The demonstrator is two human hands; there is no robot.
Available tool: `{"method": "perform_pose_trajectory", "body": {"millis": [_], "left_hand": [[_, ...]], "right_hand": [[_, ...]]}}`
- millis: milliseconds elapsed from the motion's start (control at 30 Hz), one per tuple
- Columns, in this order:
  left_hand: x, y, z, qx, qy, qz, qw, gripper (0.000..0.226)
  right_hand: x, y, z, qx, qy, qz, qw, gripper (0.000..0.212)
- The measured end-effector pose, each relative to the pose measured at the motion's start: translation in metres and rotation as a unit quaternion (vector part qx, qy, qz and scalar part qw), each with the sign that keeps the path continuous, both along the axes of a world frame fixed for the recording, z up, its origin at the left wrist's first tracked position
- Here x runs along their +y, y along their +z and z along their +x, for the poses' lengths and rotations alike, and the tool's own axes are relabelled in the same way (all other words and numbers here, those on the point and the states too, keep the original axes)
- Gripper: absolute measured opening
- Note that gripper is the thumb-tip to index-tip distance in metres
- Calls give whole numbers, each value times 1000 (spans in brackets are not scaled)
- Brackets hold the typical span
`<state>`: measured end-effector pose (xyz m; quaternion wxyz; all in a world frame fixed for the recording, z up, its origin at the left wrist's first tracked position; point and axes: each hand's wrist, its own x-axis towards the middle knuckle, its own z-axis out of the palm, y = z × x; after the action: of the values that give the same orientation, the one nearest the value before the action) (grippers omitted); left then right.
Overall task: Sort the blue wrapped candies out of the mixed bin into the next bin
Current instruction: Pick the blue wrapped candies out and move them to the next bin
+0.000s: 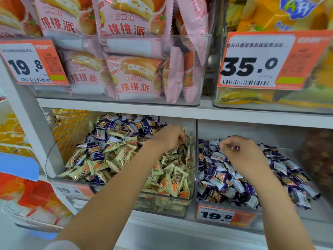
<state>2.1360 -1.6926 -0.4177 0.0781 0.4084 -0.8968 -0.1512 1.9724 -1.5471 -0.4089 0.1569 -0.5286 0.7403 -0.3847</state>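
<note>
Left hand [169, 137] deep in the clear plastic mixed bin [162, 206] of cream and blue wrapped candies [115, 156], fingers curled down into the pile near its right wall; whether gripping anything, cannot tell. Right hand [239, 150] above the neighbouring clear bin [203, 202] of blue wrapped candies [221, 179], fingertips pinching one small blue-wrapped candy [234, 147]. Orange-and-white price tag [225, 216] on that bin's front.
</note>
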Motion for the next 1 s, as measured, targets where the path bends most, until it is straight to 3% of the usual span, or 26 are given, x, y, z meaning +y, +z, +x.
{"method": "perform_pose_trajectory", "body": {"millis": [100,267,333,467,567,800,900,1000], "left_hand": [[-13,-14,-17,-127,-30,48,990,42],[-21,-13,-25,-237,-65,42,969,47],[-22,-12,-26,-234,-63,27,970,51],[-25,-16,-22,-176,-62,-3,982,30],[-29,-17,-17,-142,-69,-25,987,29],[-29,-4,4,-2,-38,46,998,26],[-20,-3,-1,-48,-70,66,994,35],[-16,-9,-16,-167,-85,45,981,44]], "right_hand": [[-3,0,-2,-4,8,0,1000,11],[-7,0,-6,4,26,26,999,11],[-5,-1,-7,5,44,42,998,14],[0,-4,-7,25,86,73,993,17],[-1,-5,-6,30,102,79,991,17],[-7,-5,4,12,114,68,991,20],[-8,-6,11,5,124,65,990,20],[-8,-6,11,-5,124,58,991,20]]}}
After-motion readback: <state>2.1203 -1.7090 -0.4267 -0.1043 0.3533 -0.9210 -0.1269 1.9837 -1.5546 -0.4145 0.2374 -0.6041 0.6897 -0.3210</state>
